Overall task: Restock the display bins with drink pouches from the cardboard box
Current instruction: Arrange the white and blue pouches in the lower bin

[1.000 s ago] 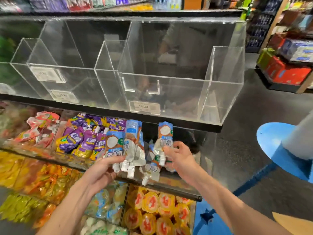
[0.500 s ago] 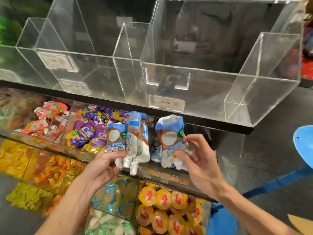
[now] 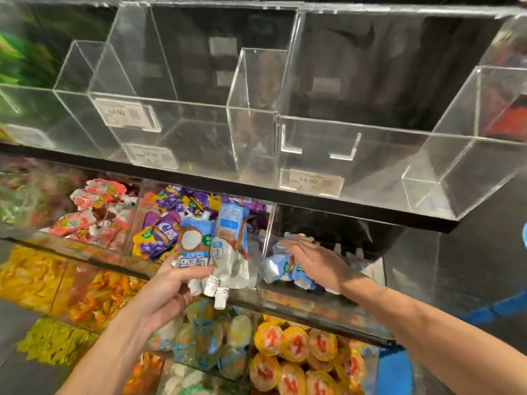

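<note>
My left hand (image 3: 168, 289) grips a bunch of blue-and-white coconut drink pouches (image 3: 208, 246), spouts pointing down, in front of the middle shelf. My right hand (image 3: 310, 258) reaches into the clear bin (image 3: 379, 269) at the right of that shelf, palm down on blue-and-white pouches (image 3: 281, 270) lying there. Its fingers rest over them; whether they still grip one I cannot tell. The cardboard box is out of view.
Purple grape pouches (image 3: 162, 235) and red pouches (image 3: 94, 215) fill the bins to the left. Above them stand acrylic bins (image 3: 256, 129) with price tags and nothing visible inside. Below sit yellow jelly cups (image 3: 296, 354) and orange snack packs (image 3: 97, 295). A blue floor patch (image 3: 395, 372) shows at lower right.
My right hand carried pouches from in front of the shelf down into the right bin. The left hand kept its bunch and stayed almost still. The view moved closer to the shelves.
</note>
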The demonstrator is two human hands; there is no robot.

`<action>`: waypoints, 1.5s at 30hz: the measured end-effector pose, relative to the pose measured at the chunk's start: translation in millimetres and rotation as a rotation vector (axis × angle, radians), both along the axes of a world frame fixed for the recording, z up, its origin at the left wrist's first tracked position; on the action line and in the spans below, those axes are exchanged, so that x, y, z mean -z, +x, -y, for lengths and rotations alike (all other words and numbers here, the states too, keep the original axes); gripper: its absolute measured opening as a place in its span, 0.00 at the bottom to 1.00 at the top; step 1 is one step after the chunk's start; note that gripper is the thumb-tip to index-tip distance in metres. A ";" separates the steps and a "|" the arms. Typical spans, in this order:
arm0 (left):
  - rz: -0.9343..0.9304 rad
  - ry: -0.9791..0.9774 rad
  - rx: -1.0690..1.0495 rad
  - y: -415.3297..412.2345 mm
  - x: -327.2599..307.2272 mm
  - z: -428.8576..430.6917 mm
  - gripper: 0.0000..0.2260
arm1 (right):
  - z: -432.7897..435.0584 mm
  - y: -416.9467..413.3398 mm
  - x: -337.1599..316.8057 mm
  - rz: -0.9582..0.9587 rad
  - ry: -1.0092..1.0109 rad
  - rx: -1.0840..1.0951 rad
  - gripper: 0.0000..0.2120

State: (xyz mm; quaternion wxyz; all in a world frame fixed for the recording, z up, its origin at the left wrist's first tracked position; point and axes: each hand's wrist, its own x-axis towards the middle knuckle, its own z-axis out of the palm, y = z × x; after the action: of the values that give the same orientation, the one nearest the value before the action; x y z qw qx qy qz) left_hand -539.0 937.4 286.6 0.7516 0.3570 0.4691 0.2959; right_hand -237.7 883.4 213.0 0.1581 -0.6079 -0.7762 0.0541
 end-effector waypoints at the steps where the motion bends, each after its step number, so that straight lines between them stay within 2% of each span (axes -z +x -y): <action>1: -0.005 0.000 -0.005 -1.3 -0.4 1.4 0.40 | -3.5 3.6 4.9 0.043 -0.021 -0.043 0.19; 4: -0.011 0.022 -0.001 2.8 -5.2 10.1 0.40 | -7.8 20.0 29.2 0.315 0.039 -0.144 0.21; 6: -0.022 0.016 -0.016 7.2 -4.9 11.6 0.40 | -7.8 23.3 40.1 0.397 0.028 -0.179 0.18; 8: -0.039 0.010 -0.024 11.5 -3.6 11.2 0.40 | -9.7 27.1 52.4 0.378 0.012 -0.201 0.23; 10: -0.056 0.027 0.000 16.7 -2.2 10.1 0.45 | -5.3 31.2 59.0 0.233 0.066 -0.126 0.25; 12: -0.050 0.034 0.020 22.6 -3.5 9.4 0.45 | 5.6 30.2 41.9 0.084 0.002 -0.031 0.24; 13: -0.038 0.033 0.029 25.5 -4.7 9.3 0.44 | 10.7 30.3 33.2 0.021 -0.038 0.006 0.22; 15: -0.024 0.047 0.064 31.3 -6.9 8.6 0.44 | 23.0 33.6 8.1 -0.067 -0.099 0.127 0.10; 16: -0.021 0.051 0.078 33.0 -7.5 7.9 0.42 | 29.4 35.4 -4.1 -0.131 -0.207 0.167 0.07; 18: -0.020 0.049 0.102 35.1 -10.0 6.4 0.35 | 35.1 48.2 -14.9 -0.223 -0.346 0.238 0.08; 19: -0.023 0.050 0.109 36.6 -11.6 6.2 0.36 | 35.6 56.8 -15.6 -0.269 -0.399 0.282 0.10; 21: -0.033 0.060 0.118 37.6 -12.1 5.1 0.44 | 31.7 71.3 -22.0 -0.197 -0.511 0.323 0.13; 24: -0.040 0.071 0.130 38.7 -13.4 5.9 0.40 | 16.9 83.9 -23.7 0.049 -0.581 0.337 0.16; 26: -0.039 0.071 0.133 40.3 -12.4 8.4 0.38 | 7.0 86.8 -12.4 0.153 -0.523 0.324 0.16; 28: -0.044 0.079 0.143 42.0 -13.2 12.3 0.40 | -3.6 84.5 3.4 0.219 -0.382 0.325 0.19; 31: -0.068 0.097 0.164 46.3 -16.2 18.3 0.46 | -6.6 74.8 22.3 0.148 -0.208 0.419 0.25; 33: -0.059 0.083 0.157 48.5 -14.4 20.1 0.40 | -0.5 65.8 33.0 0.249 -0.157 0.504 0.29; 35: -0.047 0.069 0.134 50.9 -14.2 22.4 0.31 | 8.7 58.7 38.8 0.350 -0.070 0.606 0.22; 36: -0.046 0.063 0.124 52.1 -13.9 23.0 0.29 | 11.8 57.0 42.4 0.342 -0.091 0.641 0.18; 37: -0.046 0.062 0.124 53.0 -13.7 23.9 0.28 | 15.2 55.2 44.3 0.318 -0.149 0.664 0.19; 41: -0.071 0.068 0.146 53.2 -10.7 22.6 0.36 | 16.8 49.3 51.9 -0.030 -0.485 0.516 0.34; 45: -0.071 0.053 0.151 50.8 -9.8 23.8 0.42 | 18.1 34.0 37.9 -0.169 -0.502 0.446 0.31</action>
State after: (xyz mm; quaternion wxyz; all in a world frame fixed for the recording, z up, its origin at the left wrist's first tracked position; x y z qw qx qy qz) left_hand -488.2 913.6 296.4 0.7449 0.4216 0.4591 0.2379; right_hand -203.7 865.3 175.1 0.0753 -0.7760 -0.5708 0.2577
